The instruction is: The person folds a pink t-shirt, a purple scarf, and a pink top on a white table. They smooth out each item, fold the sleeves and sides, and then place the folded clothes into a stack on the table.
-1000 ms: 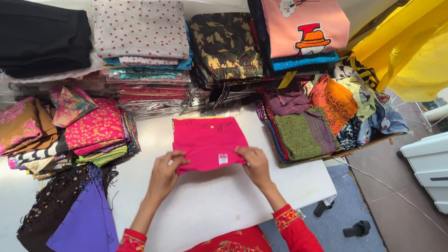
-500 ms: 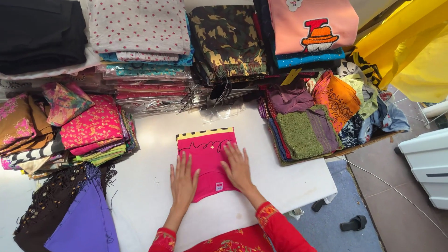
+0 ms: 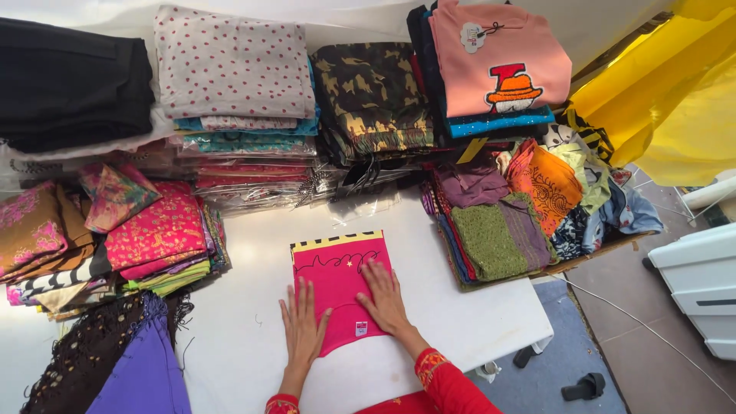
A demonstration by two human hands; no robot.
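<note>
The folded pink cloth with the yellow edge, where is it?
In the head view, the folded pink cloth with the yellow edge lies mid-table on the white table, under both hands: left hand, right hand.

We see bright, even light on the white table [image 3: 460,314], with only soft shadows beneath the hands. The yellow sheet [image 3: 675,100] at two o'clock glows, perhaps backlit. Edges bow outward from wide-angle distortion, and focus stays sharp throughout.
</note>
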